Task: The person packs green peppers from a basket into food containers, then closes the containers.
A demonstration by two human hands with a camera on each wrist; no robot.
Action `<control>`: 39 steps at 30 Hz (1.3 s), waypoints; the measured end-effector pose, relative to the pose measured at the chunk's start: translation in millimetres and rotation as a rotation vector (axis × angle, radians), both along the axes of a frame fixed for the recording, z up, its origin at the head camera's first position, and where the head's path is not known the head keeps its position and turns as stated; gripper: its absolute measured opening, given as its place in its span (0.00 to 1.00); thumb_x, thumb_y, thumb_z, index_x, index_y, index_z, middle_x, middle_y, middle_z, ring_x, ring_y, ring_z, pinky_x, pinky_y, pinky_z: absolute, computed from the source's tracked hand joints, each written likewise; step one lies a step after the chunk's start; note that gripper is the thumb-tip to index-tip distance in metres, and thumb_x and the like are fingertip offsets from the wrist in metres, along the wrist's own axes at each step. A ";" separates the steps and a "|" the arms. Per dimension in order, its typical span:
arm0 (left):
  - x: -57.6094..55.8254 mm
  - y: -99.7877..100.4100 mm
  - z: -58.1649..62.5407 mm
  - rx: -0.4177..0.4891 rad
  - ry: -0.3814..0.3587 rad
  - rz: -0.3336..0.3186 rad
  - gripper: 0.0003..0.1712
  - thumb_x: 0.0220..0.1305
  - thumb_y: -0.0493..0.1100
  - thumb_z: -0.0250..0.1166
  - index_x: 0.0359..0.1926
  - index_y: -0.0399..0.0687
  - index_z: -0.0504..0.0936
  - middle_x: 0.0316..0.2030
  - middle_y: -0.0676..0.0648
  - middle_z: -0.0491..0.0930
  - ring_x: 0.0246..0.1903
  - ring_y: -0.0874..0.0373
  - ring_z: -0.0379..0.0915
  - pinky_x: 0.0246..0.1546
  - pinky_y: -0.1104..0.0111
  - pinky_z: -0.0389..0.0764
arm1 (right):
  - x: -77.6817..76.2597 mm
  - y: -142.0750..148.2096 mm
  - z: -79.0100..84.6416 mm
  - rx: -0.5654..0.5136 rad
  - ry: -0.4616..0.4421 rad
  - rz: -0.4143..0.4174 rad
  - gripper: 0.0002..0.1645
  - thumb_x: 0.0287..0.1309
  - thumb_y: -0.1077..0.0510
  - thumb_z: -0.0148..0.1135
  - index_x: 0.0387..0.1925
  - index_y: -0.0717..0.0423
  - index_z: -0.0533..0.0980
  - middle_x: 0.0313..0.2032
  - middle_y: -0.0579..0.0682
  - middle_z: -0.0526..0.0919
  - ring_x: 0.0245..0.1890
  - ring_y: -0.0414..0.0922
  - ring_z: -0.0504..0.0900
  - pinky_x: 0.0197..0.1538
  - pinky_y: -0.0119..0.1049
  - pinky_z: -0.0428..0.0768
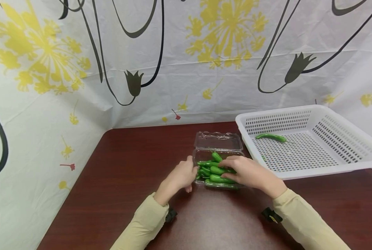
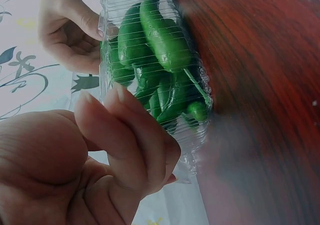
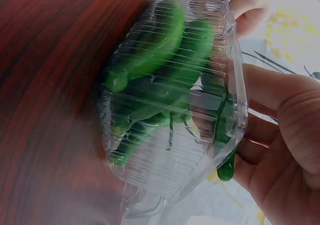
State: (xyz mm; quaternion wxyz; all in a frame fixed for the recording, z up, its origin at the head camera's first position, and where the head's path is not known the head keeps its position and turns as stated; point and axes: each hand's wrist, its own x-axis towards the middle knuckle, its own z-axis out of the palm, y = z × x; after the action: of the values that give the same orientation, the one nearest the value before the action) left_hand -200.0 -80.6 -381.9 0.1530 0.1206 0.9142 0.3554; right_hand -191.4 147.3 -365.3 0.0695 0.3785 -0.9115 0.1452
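Note:
A clear plastic clamshell box [image 1: 218, 141] stands with its lid raised at the back, filled with several green chili peppers [image 1: 221, 178]. At its left side, my left hand [image 1: 181, 173] grips the box wall with bent fingers, the fingertips [image 2: 120, 95] right at the rim. My right hand [image 1: 246, 172] reaches over the right side and pinches a green chili pepper [image 3: 226, 167] between thumb and fingers. That pepper's end pokes out past the rim in the right wrist view. The other peppers lie piled behind the ribbed wall.
To the right stands a white perforated plastic basket [image 1: 307, 173], with one long green chili pepper [image 1: 271, 137] lying in it. The dark red wooden table [image 1: 135, 163] meets a patterned white cloth [image 1: 173, 62] at the back and left.

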 end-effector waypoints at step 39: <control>-0.4 0.4 0.1 -0.008 -0.008 0.004 0.32 0.69 0.45 0.48 0.66 0.31 0.49 0.14 0.41 0.76 0.06 0.56 0.73 0.15 0.69 0.76 | 0.2 -4.7 -5.6 -0.023 0.107 0.035 0.17 0.48 0.58 0.68 0.42 0.56 0.81 0.34 0.44 0.79 0.35 0.39 0.78 0.39 0.36 0.78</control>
State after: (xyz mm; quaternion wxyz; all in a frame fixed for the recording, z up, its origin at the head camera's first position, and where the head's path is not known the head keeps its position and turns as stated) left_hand -200.4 -80.2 -381.8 0.1565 0.1169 0.9151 0.3528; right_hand -191.2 142.7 -370.8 0.1199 0.4006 -0.8981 0.1364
